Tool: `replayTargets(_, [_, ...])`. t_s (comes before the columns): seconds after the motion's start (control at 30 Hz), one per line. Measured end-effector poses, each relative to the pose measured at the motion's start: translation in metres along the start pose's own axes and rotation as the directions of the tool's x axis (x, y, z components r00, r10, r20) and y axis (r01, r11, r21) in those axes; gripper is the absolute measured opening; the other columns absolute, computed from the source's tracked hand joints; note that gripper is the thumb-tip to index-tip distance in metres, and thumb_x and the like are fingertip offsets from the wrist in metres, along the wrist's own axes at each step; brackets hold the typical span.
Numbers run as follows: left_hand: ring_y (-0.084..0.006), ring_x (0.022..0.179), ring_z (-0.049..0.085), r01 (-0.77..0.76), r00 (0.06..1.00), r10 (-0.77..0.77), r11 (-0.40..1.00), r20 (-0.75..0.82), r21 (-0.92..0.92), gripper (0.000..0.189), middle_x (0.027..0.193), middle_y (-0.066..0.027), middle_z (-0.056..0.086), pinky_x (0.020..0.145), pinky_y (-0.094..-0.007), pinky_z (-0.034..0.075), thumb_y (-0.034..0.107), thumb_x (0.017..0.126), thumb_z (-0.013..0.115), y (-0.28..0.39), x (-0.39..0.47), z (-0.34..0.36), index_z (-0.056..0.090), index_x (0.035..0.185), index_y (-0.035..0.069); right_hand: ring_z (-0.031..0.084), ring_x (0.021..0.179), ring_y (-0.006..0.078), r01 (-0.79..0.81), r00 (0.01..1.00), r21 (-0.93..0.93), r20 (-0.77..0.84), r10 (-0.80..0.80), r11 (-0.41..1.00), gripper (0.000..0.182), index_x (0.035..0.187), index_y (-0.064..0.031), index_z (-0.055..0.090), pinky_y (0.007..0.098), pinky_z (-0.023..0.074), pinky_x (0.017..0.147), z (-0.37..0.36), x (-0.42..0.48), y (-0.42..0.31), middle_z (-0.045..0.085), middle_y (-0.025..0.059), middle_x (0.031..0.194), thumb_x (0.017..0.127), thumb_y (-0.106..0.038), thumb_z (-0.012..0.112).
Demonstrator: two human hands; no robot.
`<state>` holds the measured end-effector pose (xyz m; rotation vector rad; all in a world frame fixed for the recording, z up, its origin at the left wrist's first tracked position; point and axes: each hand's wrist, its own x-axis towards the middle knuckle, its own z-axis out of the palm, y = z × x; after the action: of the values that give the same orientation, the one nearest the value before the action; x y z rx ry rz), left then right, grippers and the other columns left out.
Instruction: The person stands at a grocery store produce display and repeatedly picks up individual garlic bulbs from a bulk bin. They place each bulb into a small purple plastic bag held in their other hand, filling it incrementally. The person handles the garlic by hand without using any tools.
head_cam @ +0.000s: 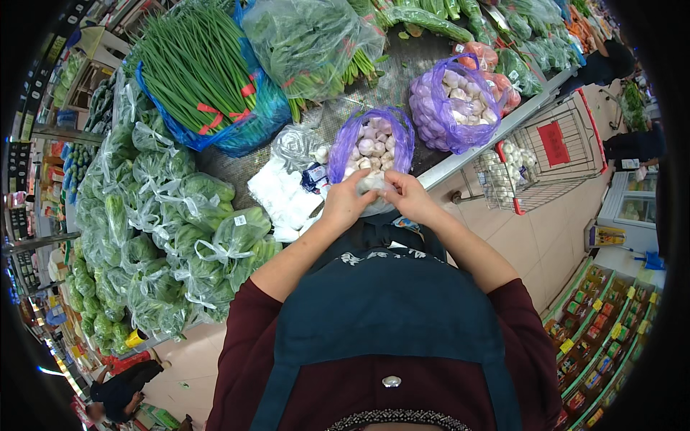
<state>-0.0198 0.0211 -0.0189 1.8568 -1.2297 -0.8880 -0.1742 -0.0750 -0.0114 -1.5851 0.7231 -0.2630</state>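
Note:
My left hand (pixel 345 199) and my right hand (pixel 408 194) pinch the gathered top of a clear plastic bag (pixel 373 186) between them, in front of my apron. What the bag contains is mostly hidden by my hands and the film. Just beyond my fingers, a purple plastic bag (pixel 338 156) stands wide at the mouth, full of garlic bulbs (pixel 376 144). To its right is a second purple bag (pixel 431 110), also holding garlic. Left of my hands lie a pile of white plastic bags (pixel 283 196), crumpled clear film (pixel 297 146) and a small dark blue packet (pixel 314 176).
Bagged leafy greens (pixel 161 231) are heaped on the left. Garlic chives (pixel 188 70) fill a blue bag behind. The metal counter edge (pixel 447 168) runs along the right, beside a shopping cart (pixel 555 151) with bagged garlic. Other people (pixel 121 390) stand farther off.

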Motion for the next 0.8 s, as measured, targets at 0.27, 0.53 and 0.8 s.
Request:
replayTargets(0.27, [-0.0360, 0.078, 0.063, -0.150, 0.953, 0.031, 0.912, 0.301, 0.381, 0.041, 0.084, -0.0211, 0.065, 0.067, -0.0411, 0.048, 0.024, 0.075, 0.072, 0.004, 0.016, -0.027, 0.061, 0.110, 0.005, 0.039, 0.057, 0.0035, -0.053, 0.999, 0.245, 0.001, 0.054, 0.968, 0.019, 0.073, -0.0058, 0.043, 0.0225, 0.0310, 0.048, -0.003, 0.009, -0.003, 0.041, -0.0032, 0.063, 0.084, -0.002, 0.058])
replayTargets(0.53, [-0.0218, 0.062, 0.059, -0.107, 0.973, 0.109, 0.994, 0.202, -0.023, 0.025, 0.068, -0.0129, 0.058, 0.057, -0.0351, 0.045, 0.020, 0.084, 0.066, 0.035, 0.010, -0.035, 0.053, 0.096, 0.002, 0.050, 0.057, 0.0062, -0.111, 0.993, 0.439, 0.080, 0.084, 0.892, 0.014, 0.079, -0.0067, 0.046, 0.0215, 0.0377, 0.048, -0.017, 0.022, -0.040, 0.057, 0.0033, 0.069, 0.084, -0.001, 0.057])
replayTargets(0.8, [-0.0030, 0.044, 0.040, 0.084, 0.996, -0.069, 0.778, 0.048, -0.623, 0.014, 0.060, 0.0026, 0.048, 0.034, -0.0200, 0.030, 0.012, 0.089, 0.057, 0.074, 0.034, -0.049, 0.043, 0.086, 0.009, 0.044, 0.114, 0.0396, 0.508, 0.778, -0.518, -0.065, -0.625, 0.688, 0.075, 0.128, 0.0030, 0.037, 0.0477, 0.0344, 0.099, 0.011, 0.018, -0.054, 0.045, 0.0220, 0.121, 0.067, -0.015, 0.077])
